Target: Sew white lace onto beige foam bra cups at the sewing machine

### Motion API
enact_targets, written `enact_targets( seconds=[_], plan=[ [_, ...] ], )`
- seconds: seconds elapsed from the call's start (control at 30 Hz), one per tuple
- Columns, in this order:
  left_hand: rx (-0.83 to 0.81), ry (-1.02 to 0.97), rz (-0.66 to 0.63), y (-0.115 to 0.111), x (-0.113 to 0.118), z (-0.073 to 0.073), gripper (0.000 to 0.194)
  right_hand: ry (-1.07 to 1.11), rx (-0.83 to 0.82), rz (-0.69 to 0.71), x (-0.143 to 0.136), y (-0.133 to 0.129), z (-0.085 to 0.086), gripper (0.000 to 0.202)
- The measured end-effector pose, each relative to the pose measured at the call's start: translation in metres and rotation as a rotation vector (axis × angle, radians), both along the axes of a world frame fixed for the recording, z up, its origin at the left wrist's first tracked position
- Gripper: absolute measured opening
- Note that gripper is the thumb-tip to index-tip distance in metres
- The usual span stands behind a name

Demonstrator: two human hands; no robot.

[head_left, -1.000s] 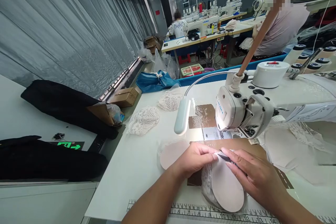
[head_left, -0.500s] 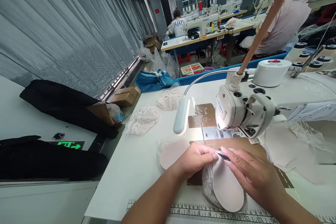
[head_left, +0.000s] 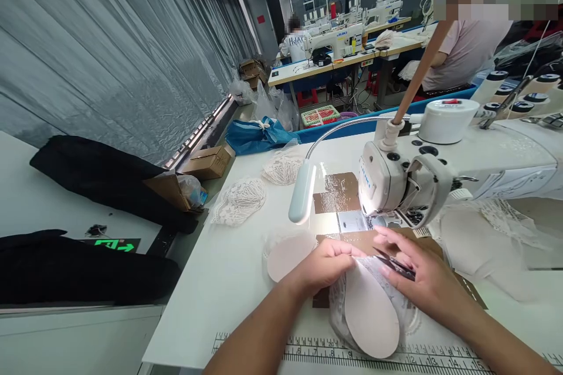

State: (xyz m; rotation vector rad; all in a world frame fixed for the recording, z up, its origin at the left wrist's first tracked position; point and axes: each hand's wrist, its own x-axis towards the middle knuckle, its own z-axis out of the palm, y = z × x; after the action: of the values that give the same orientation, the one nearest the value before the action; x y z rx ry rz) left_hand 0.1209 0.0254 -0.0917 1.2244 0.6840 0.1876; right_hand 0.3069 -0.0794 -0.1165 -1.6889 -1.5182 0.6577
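Beside your counter [head_left: 197,304], an open cardboard box [head_left: 166,192] has a clear plastic bag [head_left: 190,188] in it. Your left hand [head_left: 329,261] has a narrow grip, pinching the upper end of the pale oval pad [head_left: 372,316]. The pad is over the counter, long axis running toward you and slightly right, smooth face up, sheer lace [head_left: 338,304] along its edge. Your right hand's [head_left: 426,275] grip holds dark snips [head_left: 399,268], tips pointing up-left.
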Motion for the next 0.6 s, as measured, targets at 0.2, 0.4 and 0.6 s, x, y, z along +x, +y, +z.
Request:
enact_targets(
  seconds=[0.2,0.4,0.6],
  plan=[
    [0.251,0.073,-0.024,0.003,0.0,0.003,0.021,0.213,-0.143,0.067,0.0,0.002,0.01,0.04],
    [0.282,0.005,-0.038,-0.006,0.005,-0.003,0.028,0.164,-0.083,0.085,-0.007,0.0,0.02,0.034],
    [0.165,-0.022,0.013,-0.002,0.003,-0.008,0.03,-0.066,0.09,0.004,0.001,-0.006,0.005,0.04]
  ],
)
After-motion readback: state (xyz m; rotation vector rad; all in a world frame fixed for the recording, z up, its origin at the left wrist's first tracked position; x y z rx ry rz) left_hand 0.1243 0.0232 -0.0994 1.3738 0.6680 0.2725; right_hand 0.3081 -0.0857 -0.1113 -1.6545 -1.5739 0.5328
